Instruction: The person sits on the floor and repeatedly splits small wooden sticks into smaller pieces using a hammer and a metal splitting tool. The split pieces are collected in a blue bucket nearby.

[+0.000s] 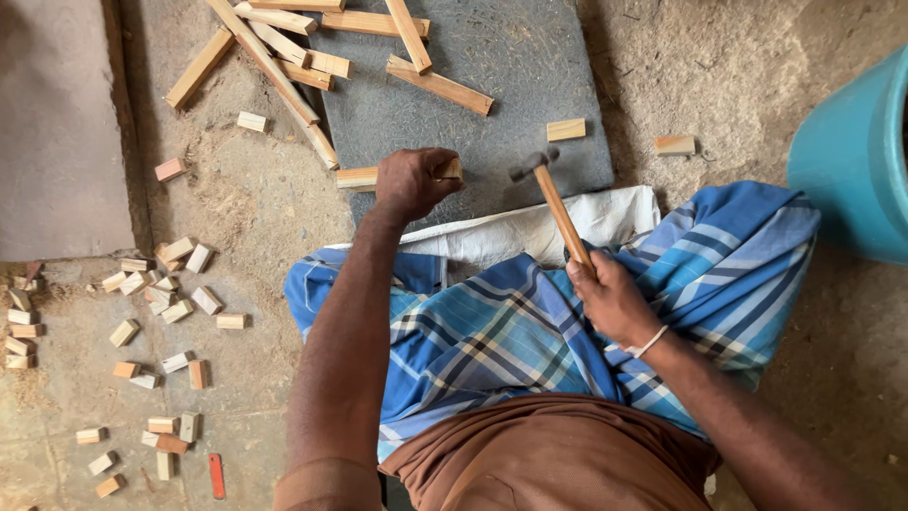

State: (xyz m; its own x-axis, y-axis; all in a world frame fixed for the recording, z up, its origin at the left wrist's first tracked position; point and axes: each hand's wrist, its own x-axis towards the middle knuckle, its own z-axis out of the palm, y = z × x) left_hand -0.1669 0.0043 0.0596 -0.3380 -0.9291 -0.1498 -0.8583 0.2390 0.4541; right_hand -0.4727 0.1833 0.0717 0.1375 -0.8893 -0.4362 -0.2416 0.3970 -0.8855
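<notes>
A dusty earthen floor (728, 66) strewn with sawdust; a grey stone slab (530, 57) lies far centre, a blue plastic drum (851, 151) stands at right, in soft daylight.

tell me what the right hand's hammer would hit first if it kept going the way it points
The right hand aims the hammer up-left, its head toward the wood strip held by the left hand. It would likely meet that strip's end or the grey slab; depth is unclear.

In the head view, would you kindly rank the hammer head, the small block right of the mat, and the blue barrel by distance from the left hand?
From the left hand:
1. Hammer head, just to its right.
2. Small block, on the ground past the mat's right edge.
3. Blue barrel, far right edge.
</notes>
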